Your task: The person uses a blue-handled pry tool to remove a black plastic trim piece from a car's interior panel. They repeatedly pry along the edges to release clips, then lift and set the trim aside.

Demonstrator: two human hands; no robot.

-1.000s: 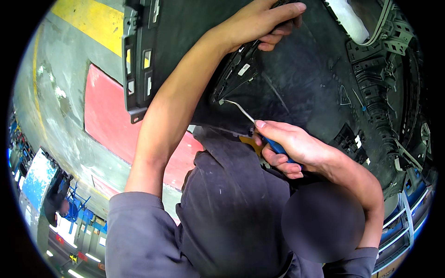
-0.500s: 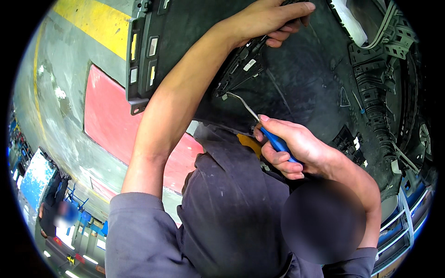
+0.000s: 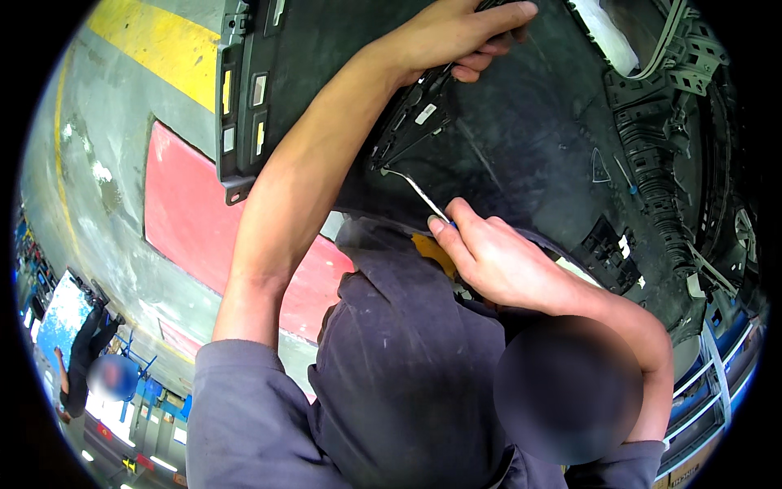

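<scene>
My left hand (image 3: 476,37) reaches to the top middle, its fingers closed round the upper end of a long black plastic trim piece (image 3: 415,118). This piece lies against a large dark panel (image 3: 529,155) and has a small white label on it. My right hand (image 3: 501,257), back upward, grips a hook tool (image 3: 417,190) with a thin, bent metal shaft. The blue handle is mostly hidden under the fingers. Near the lower end of the trim piece sits the tool's bent tip; I cannot tell whether they touch.
A slotted black edge strip (image 3: 228,122) runs down the panel's left side. Ribbed black parts (image 3: 652,155) and a thin rod-like tool (image 3: 626,175) are at right. Below left lie a red floor patch (image 3: 187,204) and a yellow stripe (image 3: 155,45). Another person (image 3: 85,359) is far left.
My right hand has turned over, so its back now shows and the blue handle is mostly covered. The tool's shaft has rolled with it. My left hand keeps its hold on the trim piece.
</scene>
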